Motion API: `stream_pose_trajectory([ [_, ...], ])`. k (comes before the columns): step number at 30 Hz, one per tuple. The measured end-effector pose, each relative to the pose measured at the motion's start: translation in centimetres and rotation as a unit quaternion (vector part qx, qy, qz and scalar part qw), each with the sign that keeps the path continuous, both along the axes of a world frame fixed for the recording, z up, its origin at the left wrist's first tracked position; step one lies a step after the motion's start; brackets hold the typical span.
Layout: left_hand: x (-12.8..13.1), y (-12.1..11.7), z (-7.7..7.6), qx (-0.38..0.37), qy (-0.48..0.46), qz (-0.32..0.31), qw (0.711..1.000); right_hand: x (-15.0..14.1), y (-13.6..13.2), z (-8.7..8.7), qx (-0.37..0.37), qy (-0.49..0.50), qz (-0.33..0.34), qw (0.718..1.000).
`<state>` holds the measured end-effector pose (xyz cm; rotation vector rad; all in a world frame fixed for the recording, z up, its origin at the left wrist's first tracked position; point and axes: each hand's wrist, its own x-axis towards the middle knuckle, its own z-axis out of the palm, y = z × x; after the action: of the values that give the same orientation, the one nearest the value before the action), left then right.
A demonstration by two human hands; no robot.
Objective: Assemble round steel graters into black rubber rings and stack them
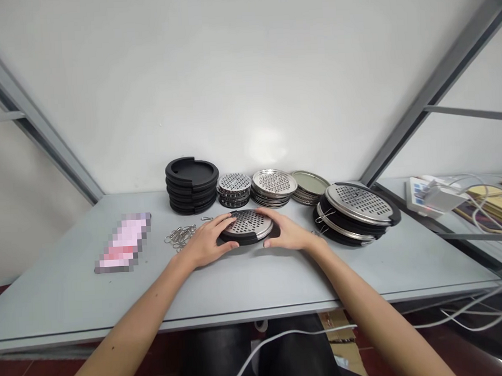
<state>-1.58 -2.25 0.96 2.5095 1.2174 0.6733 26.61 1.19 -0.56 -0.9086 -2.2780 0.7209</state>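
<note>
A round grater (249,223), a perforated metal disc in a black rim, lies on the table before me. My left hand (209,239) grips its left side, fingers on top of the disc and thumb at the front edge. Around the right side curves my right hand (289,231), fingertips on the far rim and thumb near the front. Behind stand a stack of black rings (192,185), a pile of small grater discs (234,183), larger grater discs (275,184) and plain greenish discs (310,184). Loose wire clips (180,236) lie left of my left hand.
Several rimmed graters (359,205) are stacked at the right, with wire clips sticking out. A pixelated pink phone-like object (123,243) lies at the left. Beyond the right frame post are a power strip (424,198) and cables. A white cable (284,335) hangs before the table edge.
</note>
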Motion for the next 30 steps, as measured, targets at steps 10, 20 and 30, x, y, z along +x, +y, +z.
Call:
stream_pose_trajectory([
  [10, -0.1, 0.1, -0.3, -0.018, -0.037, -0.017, 0.999, -1.0, 0.1, 0.2, 0.169, 0.064, -0.020, 0.983],
  [20, -1.2, 0.5, 0.2, -0.022, -0.030, 0.008, 0.999, -0.5, -0.1, 0.5, 0.125, 0.132, -0.052, 0.982],
  [30, -1.1, 0.9, -0.1, 0.033, -0.075, -0.001, 0.997, -0.7, -0.4, 0.9, 0.080, 0.155, -0.080, 0.981],
])
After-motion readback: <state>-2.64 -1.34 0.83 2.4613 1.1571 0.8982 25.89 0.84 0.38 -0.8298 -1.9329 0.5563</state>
